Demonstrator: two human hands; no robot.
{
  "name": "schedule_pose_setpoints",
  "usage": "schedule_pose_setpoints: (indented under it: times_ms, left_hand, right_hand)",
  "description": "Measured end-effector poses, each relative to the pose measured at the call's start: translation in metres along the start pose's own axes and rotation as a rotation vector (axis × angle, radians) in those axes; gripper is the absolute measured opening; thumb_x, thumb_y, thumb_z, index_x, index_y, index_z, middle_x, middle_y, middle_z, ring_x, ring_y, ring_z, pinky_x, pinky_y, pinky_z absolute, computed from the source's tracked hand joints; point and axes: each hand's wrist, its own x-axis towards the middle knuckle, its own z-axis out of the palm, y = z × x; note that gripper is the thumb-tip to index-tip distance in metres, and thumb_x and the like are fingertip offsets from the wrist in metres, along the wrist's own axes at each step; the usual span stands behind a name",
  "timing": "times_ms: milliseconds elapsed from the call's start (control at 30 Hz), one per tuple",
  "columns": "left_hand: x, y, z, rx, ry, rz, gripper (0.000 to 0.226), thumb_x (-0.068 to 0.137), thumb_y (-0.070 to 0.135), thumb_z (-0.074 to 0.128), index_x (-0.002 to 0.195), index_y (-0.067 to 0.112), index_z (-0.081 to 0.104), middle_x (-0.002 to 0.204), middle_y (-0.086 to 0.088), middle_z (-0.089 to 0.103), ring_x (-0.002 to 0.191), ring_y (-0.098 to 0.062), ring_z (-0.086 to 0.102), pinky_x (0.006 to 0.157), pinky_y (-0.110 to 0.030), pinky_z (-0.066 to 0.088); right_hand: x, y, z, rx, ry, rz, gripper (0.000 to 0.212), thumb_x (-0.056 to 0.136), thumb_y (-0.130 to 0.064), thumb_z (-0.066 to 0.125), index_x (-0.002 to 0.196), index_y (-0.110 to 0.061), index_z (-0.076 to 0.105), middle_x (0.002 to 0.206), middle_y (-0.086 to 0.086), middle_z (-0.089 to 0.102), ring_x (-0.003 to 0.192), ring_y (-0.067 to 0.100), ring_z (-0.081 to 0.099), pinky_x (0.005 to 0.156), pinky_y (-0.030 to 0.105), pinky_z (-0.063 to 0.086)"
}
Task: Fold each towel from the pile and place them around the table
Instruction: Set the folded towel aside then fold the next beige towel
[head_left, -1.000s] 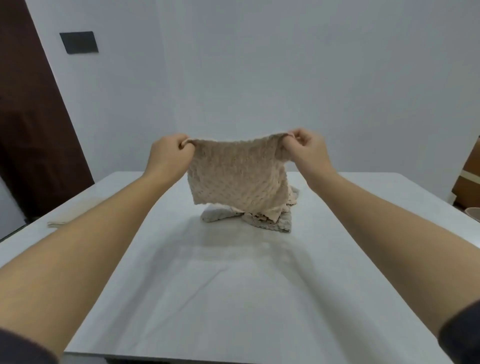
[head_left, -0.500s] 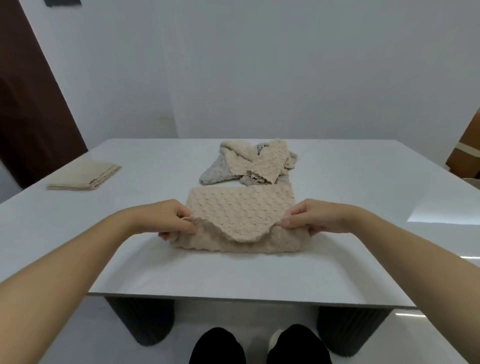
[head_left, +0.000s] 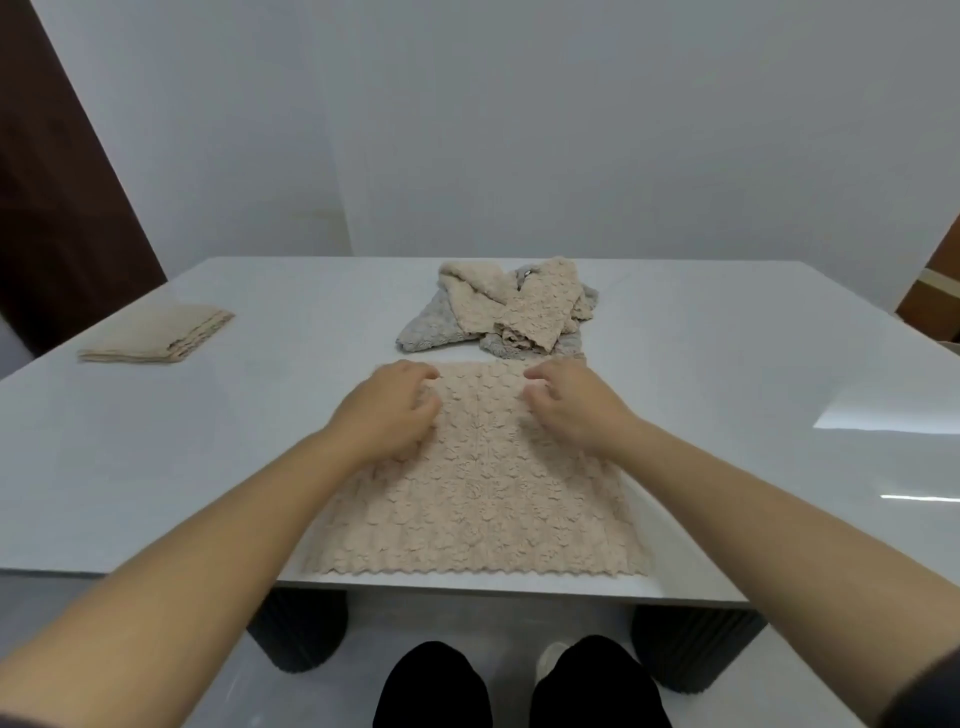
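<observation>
where the dark door (head_left: 62, 197) fills the left edge of the room, a folded beige towel (head_left: 156, 335) lies on the worktop (head_left: 234, 441) close to its left side, well apart from everything else. moving right, the person's left hand (head_left: 392, 410) rests on the far left part of a spread beige towel (head_left: 483, 499), fingers bent with the tips down on the cloth. that towel lies flat at the near middle of the worktop, its scalloped hem running along the near edge. just behind its far edge sits the pile (head_left: 509, 306): beige towels crumpled over a grey one. the right hand (head_left: 566, 402) is on the far right part of the spread towel, fingers bent the same way, the two hands apart with bare cloth between them. whether either pinches the towel or only presses on it i cannot tell. further right a bright patch of glare (head_left: 883, 415) lies on the worktop, and a brown object (head_left: 940, 291) shows at the room's edge.
</observation>
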Motion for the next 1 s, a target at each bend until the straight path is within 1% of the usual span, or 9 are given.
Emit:
schedule_pose_setpoints:
  times_ms: [33,67,100,133,200,300,600,867,1000]
  left_hand:
    - [0.006,0.004,0.008,0.042,-0.032,0.022,0.048,0.101,0.037,0.036,0.145,0.022,0.039,0.153,0.002,0.036,0.141,-0.016,0.030,0.115,-0.039,0.025]
    - [0.011,0.006,0.015,0.094,-0.070,0.034,0.053,0.101,0.041,0.032,0.151,0.023,0.027,0.160,0.002,0.021,0.147,-0.015,0.015,0.120,-0.041,0.013]
    - [0.016,0.007,0.022,0.141,-0.111,0.027,0.058,0.102,0.045,0.028,0.155,0.025,0.017,0.163,0.002,0.007,0.150,-0.014,0.001,0.121,-0.044,0.002]
    - [0.019,0.006,0.028,0.178,-0.149,0.007,0.061,0.101,0.049,0.024,0.156,0.026,0.009,0.163,0.002,-0.004,0.149,-0.014,-0.008,0.120,-0.047,-0.004]
    - [0.023,0.001,0.038,0.222,-0.217,-0.043,0.066,0.100,0.055,0.019,0.156,0.028,-0.001,0.162,0.001,-0.012,0.149,-0.016,-0.013,0.119,-0.050,-0.007]
    - [0.023,-0.003,0.043,0.231,-0.260,-0.073,0.066,0.098,0.060,0.016,0.155,0.031,-0.002,0.163,0.001,-0.011,0.149,-0.017,-0.010,0.119,-0.051,-0.006]
    - [-0.001,0.012,0.049,0.235,-0.223,-0.083,0.068,0.096,0.063,0.015,0.155,0.034,-0.001,0.162,0.003,-0.012,0.149,-0.017,-0.011,0.119,-0.051,-0.007]
    - [0.008,0.024,0.051,0.208,-0.238,-0.099,0.068,0.096,0.062,0.017,0.155,0.032,0.000,0.163,0.001,-0.011,0.149,-0.018,-0.012,0.118,-0.053,-0.008]
    - [0.015,0.027,0.053,0.208,-0.241,-0.086,0.069,0.096,0.063,0.016,0.155,0.032,0.000,0.163,0.001,-0.010,0.149,-0.018,-0.012,0.118,-0.053,-0.008]
  right_hand:
    - [0.005,-0.003,0.010,-0.057,-0.040,0.002,0.047,0.102,-0.034,0.035,0.142,-0.010,0.045,0.150,0.008,0.042,0.137,0.024,0.036,0.115,0.042,0.027]
    - [0.009,-0.006,0.020,-0.124,-0.096,0.019,0.055,0.103,-0.041,0.031,0.150,-0.011,0.032,0.159,0.008,0.026,0.147,0.026,0.019,0.120,0.047,0.014]
    - [0.013,-0.006,0.028,-0.183,-0.152,0.050,0.063,0.102,-0.048,0.026,0.155,-0.014,0.019,0.163,0.007,0.010,0.150,0.027,0.003,0.121,0.051,0.002]
    - [0.017,-0.005,0.035,-0.224,-0.199,0.087,0.068,0.101,-0.055,0.021,0.157,-0.017,0.008,0.164,0.006,-0.003,0.150,0.028,-0.008,0.119,0.054,-0.004]
    - [0.020,-0.002,0.045,-0.273,-0.251,0.144,0.073,0.098,-0.062,0.016,0.157,-0.022,0.000,0.163,0.005,-0.013,0.148,0.029,-0.017,0.118,0.056,-0.007]
    - [0.019,0.001,0.048,-0.279,-0.253,0.158,0.074,0.097,-0.065,0.014,0.157,-0.024,-0.001,0.163,0.004,-0.012,0.148,0.029,-0.017,0.117,0.056,-0.008]
    - [-0.007,0.010,0.044,-0.275,-0.225,0.151,0.074,0.095,-0.067,0.015,0.156,-0.029,0.000,0.163,0.000,-0.011,0.149,0.027,-0.014,0.118,0.053,-0.010]
    - [0.002,0.013,0.035,-0.273,-0.250,0.205,0.067,0.098,-0.060,0.014,0.156,-0.029,0.002,0.164,0.002,-0.009,0.150,0.029,-0.011,0.118,0.055,-0.007]
    - [0.000,0.023,0.032,-0.286,-0.241,0.204,0.065,0.099,-0.059,0.015,0.156,-0.031,0.003,0.164,0.003,-0.009,0.150,0.028,-0.011,0.119,0.054,-0.007]
